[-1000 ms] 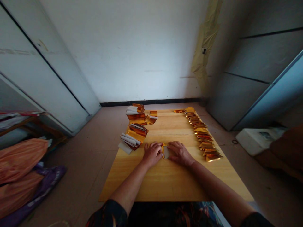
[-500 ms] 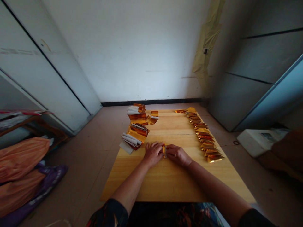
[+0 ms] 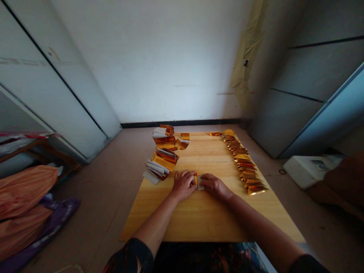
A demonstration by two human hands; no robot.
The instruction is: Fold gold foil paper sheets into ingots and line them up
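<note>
- Currently L hand (image 3: 183,185) is closing narrowly on small gold-foil paper piece (image 3: 198,182), lower centre of frame.
- R hand (image 3: 215,186) is holding its other side, also narrow.
- Folded foil packets (image 3: 246,168) are lying in row, right side of pine table (image 3: 199,223); foil-and-white paper stack (image 3: 162,163) is sitting left.
- Risk: foil is possibly tearing if pinched too hard, or slipping if grip eases.

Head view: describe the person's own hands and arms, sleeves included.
The left hand and right hand are bare, with no gloves, and the forearms are uncovered. The left sleeve is dark with a coloured print; the right sleeve looks plain dark.
</note>
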